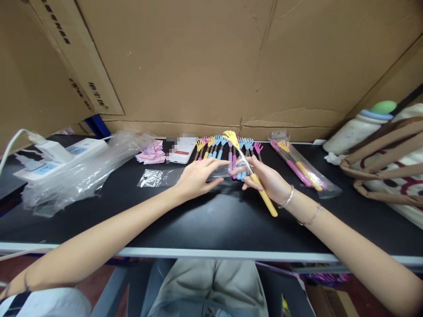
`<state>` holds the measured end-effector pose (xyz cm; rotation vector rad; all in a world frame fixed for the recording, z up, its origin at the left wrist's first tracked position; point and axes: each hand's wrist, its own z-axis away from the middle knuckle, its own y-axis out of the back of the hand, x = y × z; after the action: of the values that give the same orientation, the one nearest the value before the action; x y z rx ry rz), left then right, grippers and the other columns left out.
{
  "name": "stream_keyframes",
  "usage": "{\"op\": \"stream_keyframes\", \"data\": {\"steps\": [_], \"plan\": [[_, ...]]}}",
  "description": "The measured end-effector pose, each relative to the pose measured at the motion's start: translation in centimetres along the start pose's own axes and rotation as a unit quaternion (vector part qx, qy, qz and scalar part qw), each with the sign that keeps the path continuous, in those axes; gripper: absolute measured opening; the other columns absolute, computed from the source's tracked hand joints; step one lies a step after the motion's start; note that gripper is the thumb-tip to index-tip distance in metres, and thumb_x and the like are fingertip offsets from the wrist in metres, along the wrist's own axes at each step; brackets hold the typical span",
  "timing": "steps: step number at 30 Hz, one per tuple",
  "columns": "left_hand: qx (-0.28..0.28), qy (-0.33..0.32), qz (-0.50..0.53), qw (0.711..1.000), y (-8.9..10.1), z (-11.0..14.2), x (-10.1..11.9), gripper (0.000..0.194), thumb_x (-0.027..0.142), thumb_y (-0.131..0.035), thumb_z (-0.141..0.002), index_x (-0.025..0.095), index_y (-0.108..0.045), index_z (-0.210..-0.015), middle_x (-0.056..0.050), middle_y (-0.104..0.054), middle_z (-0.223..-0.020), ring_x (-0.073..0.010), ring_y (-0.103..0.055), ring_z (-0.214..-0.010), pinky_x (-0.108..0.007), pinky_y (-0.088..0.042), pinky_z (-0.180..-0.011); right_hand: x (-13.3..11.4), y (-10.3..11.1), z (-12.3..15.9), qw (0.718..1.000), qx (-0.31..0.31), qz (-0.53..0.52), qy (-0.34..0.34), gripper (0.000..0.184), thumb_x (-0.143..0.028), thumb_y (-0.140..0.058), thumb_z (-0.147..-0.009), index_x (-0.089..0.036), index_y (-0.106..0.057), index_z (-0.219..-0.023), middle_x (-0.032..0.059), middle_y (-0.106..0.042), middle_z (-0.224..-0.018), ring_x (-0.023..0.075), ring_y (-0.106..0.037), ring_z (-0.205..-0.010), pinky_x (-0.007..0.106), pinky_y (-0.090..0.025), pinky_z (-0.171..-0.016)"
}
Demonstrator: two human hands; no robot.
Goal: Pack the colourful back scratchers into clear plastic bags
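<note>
Right hand (pixel 270 179) is holding yellow scratcher (pixel 264 195) above table (pixel 205 233)

The right hand is grasping the yellow scratcher around the shaft and upper handle, near the middle of the scene. The scratcher is tilting, its claw pointing far and left, its handle end pointing near and right. The left hand (pixel 197 178) is standing relaxed to the left of it, thumb and fingers apart, over a clear bag (pixel 170 177); whether it is pinching the film, I cannot tell. The bag is stretching from the left hand's far side toward the right hand's fingers.

Beyond the hands, a row of scratchers (pixel 214 152) in several colours is lying on the table. To the right, a bagged pair (pixel 300 171), one pink and one yellow, is lying at a slant. A bottle (pixel 346 132) and a cloth bag (pixel 393 160) are sitting at far right. Leftward from the row, a flat white item (pixel 181 157), cards (pixel 151 152), loose film (pixel 89 169) and a power strip (pixel 74 152) are lying.
</note>
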<state>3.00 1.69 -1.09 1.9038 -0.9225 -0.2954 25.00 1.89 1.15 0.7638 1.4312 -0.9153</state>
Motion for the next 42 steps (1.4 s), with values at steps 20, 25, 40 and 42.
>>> {"op": "stream_keyframes", "data": {"steps": [20,25,40,42], "plan": [[0.004,0.008,-0.02,1.0,0.3,0.0,-0.4,0.043,0.036,-0.058,-0.087,0.028,-0.046,-0.127,-0.001,-0.061,-0.119,-0.0165,-0.06,-0.099,-0.026,-0.045,-0.079,-4.3,9.9,0.1,0.863,0.028,0.505,-0.013,0.049,-0.062,-0.067,-0.065,-0.018,-0.062,-0.087,0.0015,-0.064,-0.059,0.0136,-0.056,-0.053,0.027,-0.041,-0.054],[-0.004,0.013,-0.028,1.0,0.4,-0.1,-0.5,0.048,0.039,-0.06,-0.086,0.029,-0.045,-0.13,-0.001,-0.06,-0.12,-0.0167,-0.059,-0.099,-0.026,-0.045,-0.078,-4.3,9.3,0.1,0.841,-0.005,0.541,0.007,0.051,-0.064,-0.065,-0.065,-0.018,-0.065,-0.086,0.0022,-0.065,-0.063,0.0134,-0.053,-0.058,0.026,-0.037,-0.056],[-0.051,-0.028,-0.038,0.998,-0.1,0.1,-0.8,0.054,0.041,-0.054,-0.09,0.028,-0.038,-0.139,-0.003,-0.053,-0.131,-0.0184,-0.051,-0.114,-0.028,-0.044,-0.089,-3.4,8.2,0.0,0.829,-0.043,0.558,0.017,0.051,-0.063,-0.06,-0.071,-0.017,-0.068,-0.089,0.0031,-0.065,-0.072,0.0126,-0.05,-0.06,0.024,-0.035,-0.055],[-0.051,-0.028,-0.041,0.997,-0.1,0.1,-0.8,0.055,0.04,-0.055,-0.089,0.028,-0.037,-0.14,-0.004,-0.053,-0.131,-0.0184,-0.052,-0.114,-0.028,-0.044,-0.088,-3.4,7.9,0.0,0.821,-0.044,0.569,0.022,0.048,-0.061,-0.059,-0.072,-0.017,-0.068,-0.091,0.0031,-0.066,-0.073,0.0131,-0.052,-0.061,0.025,-0.036,-0.056]]}}
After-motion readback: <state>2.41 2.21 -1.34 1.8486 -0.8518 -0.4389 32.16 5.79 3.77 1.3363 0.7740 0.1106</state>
